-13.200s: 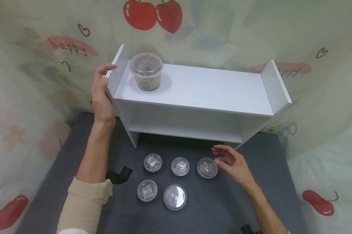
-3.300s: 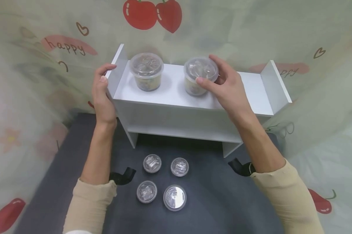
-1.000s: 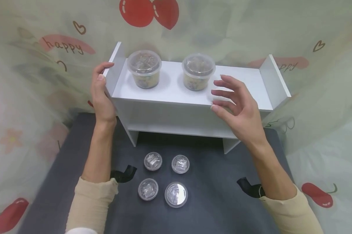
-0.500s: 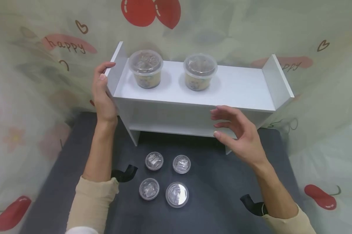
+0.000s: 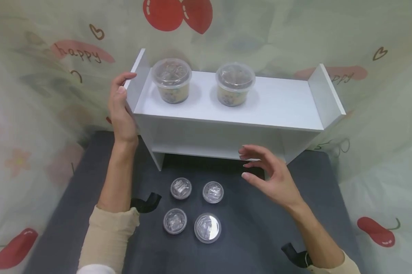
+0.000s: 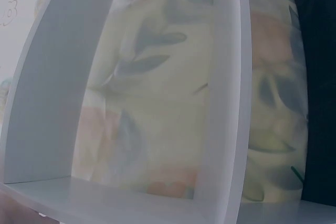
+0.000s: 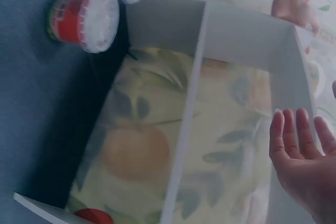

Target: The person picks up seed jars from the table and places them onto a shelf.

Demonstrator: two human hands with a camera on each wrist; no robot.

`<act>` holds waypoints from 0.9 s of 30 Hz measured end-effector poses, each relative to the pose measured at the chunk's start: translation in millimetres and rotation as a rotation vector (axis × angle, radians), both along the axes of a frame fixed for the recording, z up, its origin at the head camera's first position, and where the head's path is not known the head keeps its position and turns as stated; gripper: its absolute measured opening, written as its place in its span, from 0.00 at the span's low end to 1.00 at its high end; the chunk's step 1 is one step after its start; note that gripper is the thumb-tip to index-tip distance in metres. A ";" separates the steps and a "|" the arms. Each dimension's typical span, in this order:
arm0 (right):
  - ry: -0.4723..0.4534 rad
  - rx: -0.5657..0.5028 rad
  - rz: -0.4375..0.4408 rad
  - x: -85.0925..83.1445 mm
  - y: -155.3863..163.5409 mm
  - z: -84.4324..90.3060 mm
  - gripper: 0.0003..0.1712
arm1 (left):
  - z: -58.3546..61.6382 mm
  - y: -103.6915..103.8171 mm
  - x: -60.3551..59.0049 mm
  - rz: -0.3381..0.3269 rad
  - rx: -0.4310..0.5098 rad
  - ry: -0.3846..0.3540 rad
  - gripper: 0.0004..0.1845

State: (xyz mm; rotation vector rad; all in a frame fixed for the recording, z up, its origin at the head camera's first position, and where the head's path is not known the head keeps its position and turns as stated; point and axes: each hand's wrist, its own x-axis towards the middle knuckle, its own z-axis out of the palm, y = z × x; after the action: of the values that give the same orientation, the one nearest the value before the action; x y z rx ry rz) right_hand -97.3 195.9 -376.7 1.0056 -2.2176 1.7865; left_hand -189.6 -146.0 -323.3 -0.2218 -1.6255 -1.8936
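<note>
My left hand [image 5: 121, 110] grips the left side panel of a white two-tier shelf [image 5: 271, 101], thumb in front. Two clear lidded plastic tubs [image 5: 236, 84] with yellowish lower parts stand upright on its top board, one near the left end, the other around the middle. My right hand [image 5: 271, 173] hovers before the lower tier, its fingers loosely bent and holding nothing. In the right wrist view that hand [image 7: 310, 166] appears at the right edge, palm bare. Nearest to it on the table is a small lidded tub [image 5: 213, 192].
Several lidded tubs sit on the dark table [image 5: 253, 243] in front of the shelf, among them a larger one [image 5: 207, 228] with a glare on its lid. Seen from the right wrist, a tub [image 7: 68, 19] shows a red side. Printed sheeting [image 5: 277, 34] hangs behind.
A tub that was on the table's right is now mid-shelf. My right hand held it there, let go, and moved down toward the table. My left hand stays on the panel.
</note>
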 end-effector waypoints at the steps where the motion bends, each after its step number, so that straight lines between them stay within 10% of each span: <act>1: -0.001 0.004 0.004 0.9 -0.1 -2.4 0.39 | 0.6 0.6 0.3 -0.001 0.003 0.001 0.23; 27: -0.073 0.063 0.060 30.5 -17.2 -82.9 0.36 | 3.9 1.8 3.1 0.003 -0.003 -0.006 0.23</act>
State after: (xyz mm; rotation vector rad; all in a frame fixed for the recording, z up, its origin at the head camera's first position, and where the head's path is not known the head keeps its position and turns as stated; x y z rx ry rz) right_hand -66.8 178.8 -459.6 1.0459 -2.3244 1.8159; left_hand -186.5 -144.2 -319.3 -0.2153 -1.6318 -1.8910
